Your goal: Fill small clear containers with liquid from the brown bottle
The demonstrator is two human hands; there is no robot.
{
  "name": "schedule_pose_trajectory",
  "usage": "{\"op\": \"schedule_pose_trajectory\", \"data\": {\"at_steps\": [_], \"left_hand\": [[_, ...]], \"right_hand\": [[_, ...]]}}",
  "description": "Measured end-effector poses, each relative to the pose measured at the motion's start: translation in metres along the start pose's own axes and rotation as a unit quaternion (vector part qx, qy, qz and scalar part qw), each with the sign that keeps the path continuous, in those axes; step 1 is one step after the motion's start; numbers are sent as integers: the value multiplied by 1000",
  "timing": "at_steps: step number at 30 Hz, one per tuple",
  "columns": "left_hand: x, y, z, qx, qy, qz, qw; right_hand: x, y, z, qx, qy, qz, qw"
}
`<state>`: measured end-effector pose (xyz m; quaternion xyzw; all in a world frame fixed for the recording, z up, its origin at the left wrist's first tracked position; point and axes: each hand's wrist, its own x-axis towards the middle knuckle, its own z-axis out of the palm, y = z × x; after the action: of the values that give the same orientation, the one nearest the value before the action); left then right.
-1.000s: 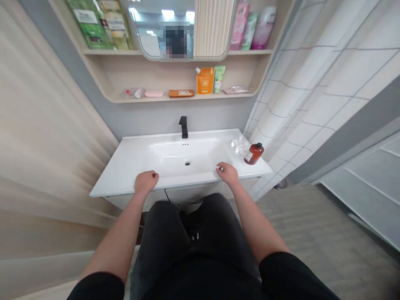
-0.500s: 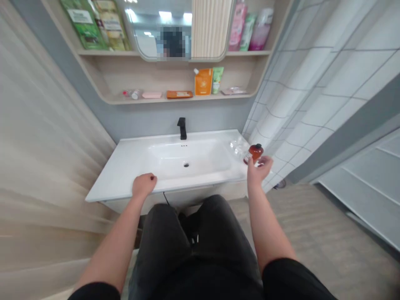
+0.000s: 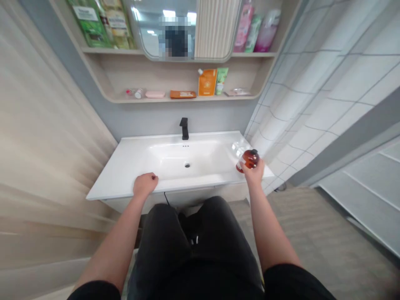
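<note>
My right hand (image 3: 255, 171) is wrapped around an amber bottle (image 3: 248, 159) with a black top and a pale label, at the right end of the white sink counter. The bottle leans slightly, and I cannot tell whether its base touches the counter. Just behind it lie clear, see-through containers (image 3: 236, 147), partly hidden by the bottle. On the front edge of the counter, left of the basin, rests my closed left hand (image 3: 144, 183). A small dark spot shows at its curled fingers; what it is, I cannot make out.
The white basin (image 3: 168, 168) has a black faucet (image 3: 184, 128) behind it. Above hangs a shelf unit (image 3: 125, 100) with an orange pouch (image 3: 207, 82), a green tube (image 3: 221, 80) and a mirror (image 3: 156, 39). Curtains (image 3: 46, 125) flank the left side.
My right hand has closed around the amber bottle, which has shifted slightly left and toward me. My left hand stays where it was; the camera view has turned a little.
</note>
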<state>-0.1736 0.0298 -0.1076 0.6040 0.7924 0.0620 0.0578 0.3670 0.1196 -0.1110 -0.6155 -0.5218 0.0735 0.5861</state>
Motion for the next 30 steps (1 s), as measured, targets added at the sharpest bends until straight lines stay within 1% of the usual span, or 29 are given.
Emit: {"op": "schedule_pose_trajectory", "data": {"at_steps": [3, 5, 7, 8, 9, 11, 13, 14, 15, 16, 17, 19, 22, 27, 30], "left_hand": [[0, -2, 0, -14, 1, -6, 1000], [-1, 0, 0, -56, 3, -2, 998], [-5, 8, -3, -154, 12, 12, 988], [-8, 15, -6, -223, 22, 24, 974], [-12, 24, -9, -298, 32, 43, 953], [-24, 47, -19, -439, 50, 102, 891], [-38, 72, -32, -536, 43, 183, 823], [-45, 84, -39, -564, 34, 215, 796], [-52, 95, -46, -580, 27, 239, 778], [-58, 104, -52, -587, 21, 254, 768], [-64, 112, -58, -588, 14, 262, 765], [-73, 121, -66, -583, -1, 265, 768], [-83, 127, -70, -578, -18, 264, 772], [-97, 128, -69, -605, -8, 239, 760], [-103, 128, -72, -614, -8, 246, 750]], "right_hand": [[-32, -36, 25, 69, -105, -35, 991], [-51, -61, 44, 107, -188, -51, 975], [-68, -88, 61, 139, -269, -53, 952], [-77, -101, 68, 156, -310, -53, 936], [-85, -113, 74, 177, -353, -57, 917], [-102, -136, 84, 228, -429, -69, 871], [-117, -153, 89, 283, -476, -64, 830], [-123, -160, 90, 304, -492, -54, 814], [-127, -165, 90, 319, -505, -43, 801], [-131, -168, 88, 327, -517, -33, 790], [-133, -171, 85, 329, -526, -24, 784], [-136, -172, 77, 324, -531, -14, 783], [-139, -174, 64, 309, -530, -13, 790], [-150, -184, 49, 305, -495, -33, 813], [-156, -192, 39, 291, -495, -58, 817]]}}
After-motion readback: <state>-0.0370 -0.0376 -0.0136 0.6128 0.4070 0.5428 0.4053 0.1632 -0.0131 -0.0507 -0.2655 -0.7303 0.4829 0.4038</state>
